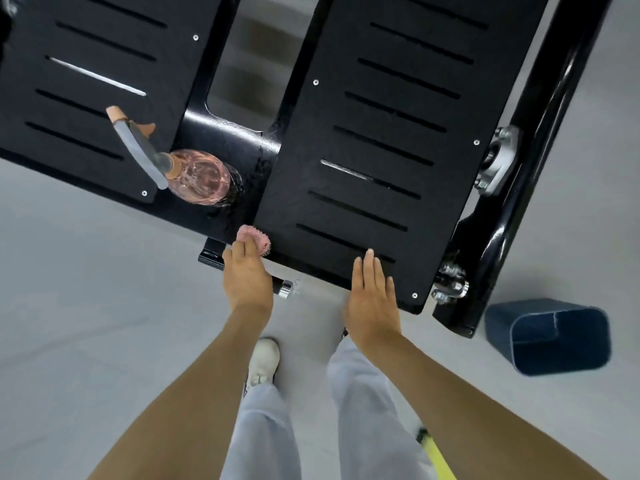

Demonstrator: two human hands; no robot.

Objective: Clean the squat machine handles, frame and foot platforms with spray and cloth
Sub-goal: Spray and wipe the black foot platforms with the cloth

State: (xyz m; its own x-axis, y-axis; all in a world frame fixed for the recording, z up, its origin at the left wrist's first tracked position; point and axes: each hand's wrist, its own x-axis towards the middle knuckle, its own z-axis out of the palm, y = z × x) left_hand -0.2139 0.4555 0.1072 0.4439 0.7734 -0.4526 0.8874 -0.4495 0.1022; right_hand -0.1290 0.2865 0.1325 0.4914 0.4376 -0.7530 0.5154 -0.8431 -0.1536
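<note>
R platform is the ref: black, slotted, tilted across the view, w/ small screws at its corners.

L hand sits at the platform's near-left corner, fingers curled round a pink cloth, clamped on it. The cloth is bunched at the fingertips and lies against the black frame right beside that corner; the frame looks wet there.

R hand is at the platform's near edge, fingers straight and together, palm down, holding nothing. Fingertips overlap the platform surface; can't tell if they touch it.

Bottle, clear w/ pinkish liquid and a grey trigger head, stands on the frame just left of the platform, btwn it and the L platform.

Blue bin lies tipped on the grey floor, right of and nearer than the platform, beyond the frame's side tube. White shoe is on the floor below the platform's near edge.
</note>
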